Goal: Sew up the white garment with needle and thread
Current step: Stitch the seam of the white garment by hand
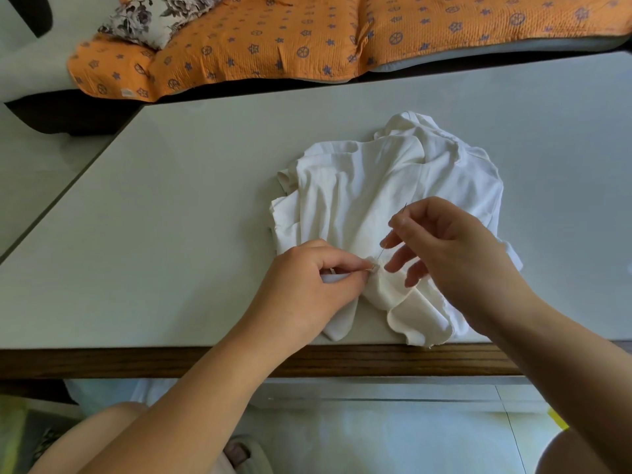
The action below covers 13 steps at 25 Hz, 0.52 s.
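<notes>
White garment (369, 186) crumpled on table (171, 217) near front edge. Left hand (301, 285) pinching a fold; right hand (448, 248) gripping needle (393, 230), tip at the fold.

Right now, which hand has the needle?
The right hand pinches the thin metal needle between thumb and forefinger, angled down into the crumpled white garment. The left hand only pinches the fabric fold.

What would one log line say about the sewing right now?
left hand: pinching white garment | right hand: holding needle, tip at pinched fold | thread: too fine to see | garment on table
</notes>
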Tool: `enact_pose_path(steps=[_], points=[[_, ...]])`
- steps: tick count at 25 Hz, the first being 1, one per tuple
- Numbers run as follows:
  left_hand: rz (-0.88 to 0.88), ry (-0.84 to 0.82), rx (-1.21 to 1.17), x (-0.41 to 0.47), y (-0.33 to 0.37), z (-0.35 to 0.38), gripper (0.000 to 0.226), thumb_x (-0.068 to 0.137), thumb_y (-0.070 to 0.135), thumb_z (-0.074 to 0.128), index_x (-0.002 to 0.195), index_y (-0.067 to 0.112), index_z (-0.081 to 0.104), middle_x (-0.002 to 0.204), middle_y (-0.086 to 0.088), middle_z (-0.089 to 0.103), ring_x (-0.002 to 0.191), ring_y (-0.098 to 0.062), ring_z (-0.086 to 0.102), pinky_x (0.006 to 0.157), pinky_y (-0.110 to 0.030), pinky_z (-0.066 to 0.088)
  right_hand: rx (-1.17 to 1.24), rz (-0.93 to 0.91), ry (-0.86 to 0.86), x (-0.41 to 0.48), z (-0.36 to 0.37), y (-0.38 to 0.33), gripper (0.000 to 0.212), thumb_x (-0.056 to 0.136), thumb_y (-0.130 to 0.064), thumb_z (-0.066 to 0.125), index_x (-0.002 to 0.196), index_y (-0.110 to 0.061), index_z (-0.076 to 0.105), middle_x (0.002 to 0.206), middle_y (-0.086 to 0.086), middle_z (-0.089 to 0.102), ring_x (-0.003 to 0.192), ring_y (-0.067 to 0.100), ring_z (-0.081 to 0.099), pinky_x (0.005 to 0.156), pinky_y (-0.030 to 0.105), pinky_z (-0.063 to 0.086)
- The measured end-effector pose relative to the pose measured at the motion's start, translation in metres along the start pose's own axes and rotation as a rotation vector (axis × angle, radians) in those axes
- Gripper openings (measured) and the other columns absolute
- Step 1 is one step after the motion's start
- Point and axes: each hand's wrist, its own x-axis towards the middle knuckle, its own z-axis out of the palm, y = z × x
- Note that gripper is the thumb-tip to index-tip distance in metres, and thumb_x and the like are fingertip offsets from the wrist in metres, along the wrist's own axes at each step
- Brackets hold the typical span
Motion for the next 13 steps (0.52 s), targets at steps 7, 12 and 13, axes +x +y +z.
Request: enact_pose_path(steps=[7, 12, 13], points=[[-0.045, -0.023, -0.055, 0.003, 0.0, -0.002, 0.009, 0.084, 0.026, 0.075, 0.086, 0.035, 0.078, 0.085, 0.014, 0.068, 0.084, 0.004, 0.063, 0.071, -0.005, 0.041, 0.407, 0.106, -0.145, 0.005, -0.009, -0.003, 0.004, 0.094, -0.003, 0.057, 0.094, -0.004, 0.06, 0.074, 0.012, 0.07, 0.066, 0.022, 0.071, 0.059, 0.023, 0.058], [-0.071, -0.049, -0.069, 0.002, 0.001, -0.004, 0.008, 0.085, 0.028, 0.074, 0.087, 0.034, 0.077, 0.088, 0.019, 0.069, 0.086, 0.007, 0.063, 0.071, -0.004, 0.043, 0.472, 0.074, -0.062, 0.009, -0.013, -0.004, 0.005, 0.094, -0.002, 0.057, 0.094, -0.006, 0.06, 0.071, 0.011, 0.069, 0.065, 0.021, 0.071, 0.058, 0.023, 0.057], [-0.071, -0.05, -0.071, 0.002, 0.001, -0.004, 0.008, 0.085, 0.028, 0.074, 0.088, 0.034, 0.077, 0.088, 0.02, 0.069, 0.086, 0.007, 0.064, 0.071, -0.004, 0.043, 0.477, 0.07, -0.044, 0.009, -0.013, -0.003, 0.005, 0.094, -0.002, 0.057, 0.094, -0.006, 0.06, 0.071, 0.011, 0.069, 0.065, 0.021, 0.071, 0.058, 0.023, 0.057]])
